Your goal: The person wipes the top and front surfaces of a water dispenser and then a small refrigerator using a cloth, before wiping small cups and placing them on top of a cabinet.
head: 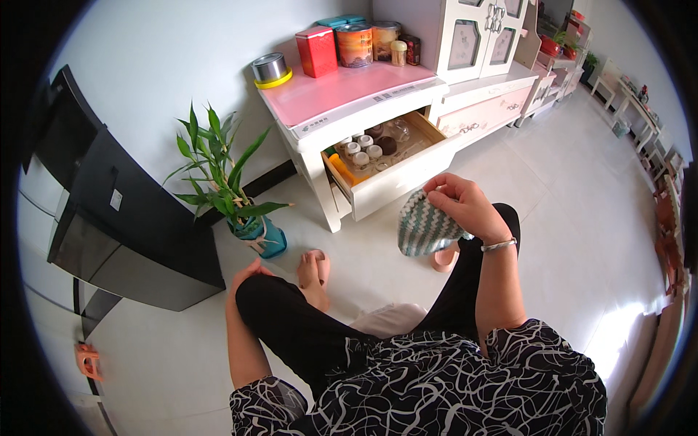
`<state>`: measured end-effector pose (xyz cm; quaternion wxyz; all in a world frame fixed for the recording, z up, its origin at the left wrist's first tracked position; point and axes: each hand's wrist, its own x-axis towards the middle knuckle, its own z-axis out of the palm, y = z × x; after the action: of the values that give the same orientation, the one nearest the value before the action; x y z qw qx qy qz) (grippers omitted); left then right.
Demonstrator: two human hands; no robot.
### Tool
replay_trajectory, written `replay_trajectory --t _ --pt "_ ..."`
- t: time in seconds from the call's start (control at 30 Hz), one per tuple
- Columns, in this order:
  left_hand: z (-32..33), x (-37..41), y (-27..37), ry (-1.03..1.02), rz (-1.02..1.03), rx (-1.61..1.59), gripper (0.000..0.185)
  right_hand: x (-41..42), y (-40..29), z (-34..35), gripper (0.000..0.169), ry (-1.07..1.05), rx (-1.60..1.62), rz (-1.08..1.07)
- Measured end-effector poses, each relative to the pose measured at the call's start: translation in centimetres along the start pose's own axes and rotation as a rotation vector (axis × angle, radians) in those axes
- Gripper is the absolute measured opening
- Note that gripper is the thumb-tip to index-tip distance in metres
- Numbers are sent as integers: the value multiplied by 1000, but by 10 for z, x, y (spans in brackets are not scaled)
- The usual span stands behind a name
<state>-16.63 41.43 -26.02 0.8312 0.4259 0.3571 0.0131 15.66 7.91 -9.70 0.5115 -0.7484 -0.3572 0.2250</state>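
Observation:
My right hand pinches a green-and-white striped knitted cloth by its upper edge; the cloth hangs beside my right knee. On the outer side of my left knee rests my left hand, its fingers partly hidden and nothing seen in it. Ahead, a white cabinet drawer is pulled out. Inside it are several small white cups, dark round items, clear items and an orange-yellow object.
The pink cabinet top bears a red tin, a steel container and several other canisters. A potted plant stands left of the cabinet, near a large black piece of furniture. An orange stool is at far left.

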Motion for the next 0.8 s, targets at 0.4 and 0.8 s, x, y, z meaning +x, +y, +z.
replay_trajectory --t 0.4,0.8 --pt "68 -12 79 -159 -52 999 36 77 -30 -18 22 -473 -65 -299" --pt "237 117 108 -305 299 726 36 152 14 0 28 -528 -30 -331"
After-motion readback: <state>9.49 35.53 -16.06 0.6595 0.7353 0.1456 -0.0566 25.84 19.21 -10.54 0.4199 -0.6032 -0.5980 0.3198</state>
